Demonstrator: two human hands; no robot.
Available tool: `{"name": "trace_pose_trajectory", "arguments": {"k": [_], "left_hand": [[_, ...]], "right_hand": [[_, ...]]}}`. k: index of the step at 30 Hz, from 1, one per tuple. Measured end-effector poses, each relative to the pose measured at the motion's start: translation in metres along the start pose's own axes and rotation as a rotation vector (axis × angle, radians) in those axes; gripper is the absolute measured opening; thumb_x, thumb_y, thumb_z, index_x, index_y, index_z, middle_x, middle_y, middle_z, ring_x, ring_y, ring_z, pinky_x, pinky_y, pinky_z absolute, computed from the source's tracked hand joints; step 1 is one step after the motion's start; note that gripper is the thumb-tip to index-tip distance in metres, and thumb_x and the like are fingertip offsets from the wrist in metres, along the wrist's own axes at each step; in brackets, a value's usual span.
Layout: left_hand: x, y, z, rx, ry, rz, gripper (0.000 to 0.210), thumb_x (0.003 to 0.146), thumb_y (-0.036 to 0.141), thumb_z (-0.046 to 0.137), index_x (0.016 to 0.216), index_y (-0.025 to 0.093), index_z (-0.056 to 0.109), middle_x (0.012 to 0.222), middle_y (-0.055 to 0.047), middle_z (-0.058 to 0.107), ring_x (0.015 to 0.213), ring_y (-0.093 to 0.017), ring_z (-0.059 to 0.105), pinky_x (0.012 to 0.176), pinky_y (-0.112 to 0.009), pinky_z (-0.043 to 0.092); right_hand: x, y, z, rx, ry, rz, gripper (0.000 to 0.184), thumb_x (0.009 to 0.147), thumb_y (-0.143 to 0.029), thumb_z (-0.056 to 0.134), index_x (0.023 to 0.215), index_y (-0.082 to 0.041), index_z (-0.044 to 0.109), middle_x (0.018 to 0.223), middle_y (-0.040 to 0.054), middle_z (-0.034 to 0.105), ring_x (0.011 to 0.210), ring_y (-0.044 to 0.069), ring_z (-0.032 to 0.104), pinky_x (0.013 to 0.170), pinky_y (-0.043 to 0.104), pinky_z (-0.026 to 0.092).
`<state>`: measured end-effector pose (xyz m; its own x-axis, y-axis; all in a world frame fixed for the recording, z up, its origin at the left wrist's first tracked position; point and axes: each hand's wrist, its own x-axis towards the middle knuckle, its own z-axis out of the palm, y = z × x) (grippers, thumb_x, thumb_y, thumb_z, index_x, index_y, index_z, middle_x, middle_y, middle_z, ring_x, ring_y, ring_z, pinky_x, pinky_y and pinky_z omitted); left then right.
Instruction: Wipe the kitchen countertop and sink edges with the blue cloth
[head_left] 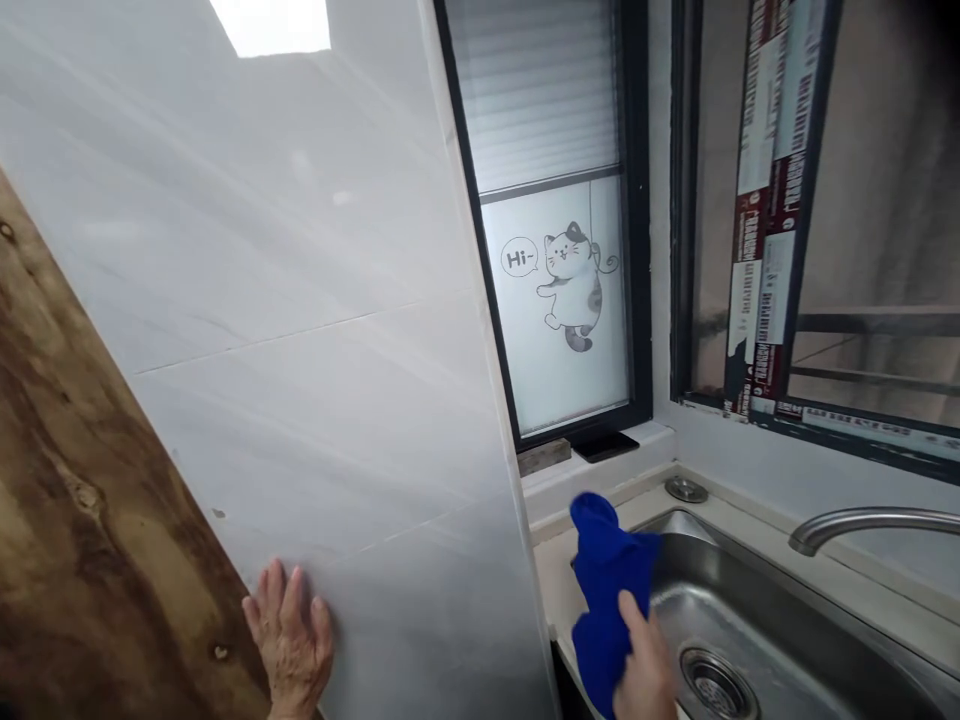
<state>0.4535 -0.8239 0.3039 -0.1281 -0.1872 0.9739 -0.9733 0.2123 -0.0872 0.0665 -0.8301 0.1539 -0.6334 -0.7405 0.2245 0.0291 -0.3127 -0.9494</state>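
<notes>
A blue cloth hangs bunched in my right hand, its thumb pressed over the fabric. This hand is above the counter's left end, beside the sink. My left hand lies flat with fingers extended against the pale marble-look tiled wall, close to the edge of a brown wood-grain panel. Nothing is held in the left hand. Part of the cloth is hidden behind the right hand.
A steel sink with a drain and a curved faucet fills the lower right. A dark flat object and a small block rest on the sill under a frosted window with a cat drawing.
</notes>
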Motion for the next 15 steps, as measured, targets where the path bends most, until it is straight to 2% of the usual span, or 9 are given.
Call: {"name": "trace_pose_trajectory", "arguments": {"k": [1,3,5,7,9,11,13,15], "left_hand": [[0.005,-0.004,0.003,0.029,0.025,0.022,0.074,0.093,0.012,0.056,0.158,0.023,0.023,0.163,-0.014,0.025,0.15,-0.029,0.022,0.125,-0.056,0.01],[0.01,-0.012,0.009,0.065,0.051,0.064,0.073,0.093,0.015,0.056,0.158,0.023,0.024,0.164,-0.012,0.021,0.152,-0.028,0.017,0.125,-0.054,0.006],[0.01,-0.019,0.016,0.084,0.051,0.083,0.072,0.094,0.017,0.055,0.158,0.024,0.025,0.166,-0.009,0.017,0.153,-0.028,0.011,0.125,-0.054,0.005],[0.007,-0.022,0.022,0.092,0.052,0.075,0.07,0.094,0.02,0.052,0.158,0.025,0.024,0.167,-0.007,0.013,0.153,-0.028,0.007,0.125,-0.057,0.004],[0.004,-0.024,0.026,0.094,0.053,0.056,0.07,0.094,0.023,0.051,0.159,0.027,0.023,0.167,-0.006,0.012,0.153,-0.03,0.007,0.124,-0.06,0.004],[0.001,-0.024,0.029,0.094,0.05,0.043,0.071,0.094,0.025,0.052,0.159,0.029,0.023,0.167,-0.005,0.012,0.153,-0.031,0.008,0.123,-0.063,0.005],[0.0,-0.024,0.03,0.095,0.044,0.033,0.072,0.093,0.026,0.052,0.159,0.03,0.022,0.167,-0.005,0.012,0.153,-0.033,0.007,0.122,-0.065,0.006],[-0.001,-0.023,0.03,0.1,0.036,0.025,0.072,0.093,0.025,0.052,0.159,0.029,0.021,0.167,-0.006,0.01,0.153,-0.034,0.006,0.121,-0.066,0.006]], "right_hand": [[0.002,-0.018,0.022,-0.002,-0.014,-0.071,0.065,0.099,-0.055,0.036,0.154,-0.02,0.034,0.13,0.0098,0.066,0.117,0.028,0.063,0.095,0.044,0.055],[0.011,-0.043,0.061,-0.079,-0.122,-0.345,0.057,0.098,-0.049,0.043,0.148,-0.023,0.044,0.136,0.009,0.061,0.125,0.029,0.057,0.107,0.048,0.047],[0.022,-0.057,0.093,-0.22,-0.23,-0.666,0.05,0.097,-0.041,0.047,0.144,-0.024,0.049,0.143,0.0089,0.055,0.135,0.031,0.047,0.113,0.056,0.039],[0.028,-0.059,0.12,-0.376,-0.239,-0.899,0.049,0.096,-0.035,0.048,0.144,-0.025,0.048,0.147,0.0092,0.05,0.141,0.034,0.038,0.115,0.064,0.032],[0.027,-0.052,0.142,-0.502,-0.152,-0.992,0.053,0.094,-0.032,0.049,0.146,-0.024,0.045,0.148,0.0105,0.049,0.143,0.037,0.034,0.115,0.07,0.026],[0.016,-0.036,0.157,-0.574,-0.094,-1.026,0.055,0.091,-0.031,0.05,0.146,-0.022,0.046,0.143,0.0121,0.053,0.141,0.039,0.036,0.116,0.071,0.022],[-0.002,-0.013,0.164,-0.616,-0.182,-1.09,0.054,0.087,-0.03,0.053,0.141,-0.023,0.052,0.133,0.0109,0.062,0.134,0.037,0.045,0.116,0.066,0.025],[-0.02,0.012,0.162,-0.652,-0.389,-1.166,0.05,0.083,-0.03,0.056,0.133,-0.027,0.059,0.118,0.0065,0.071,0.119,0.032,0.057,0.113,0.056,0.032]]}}
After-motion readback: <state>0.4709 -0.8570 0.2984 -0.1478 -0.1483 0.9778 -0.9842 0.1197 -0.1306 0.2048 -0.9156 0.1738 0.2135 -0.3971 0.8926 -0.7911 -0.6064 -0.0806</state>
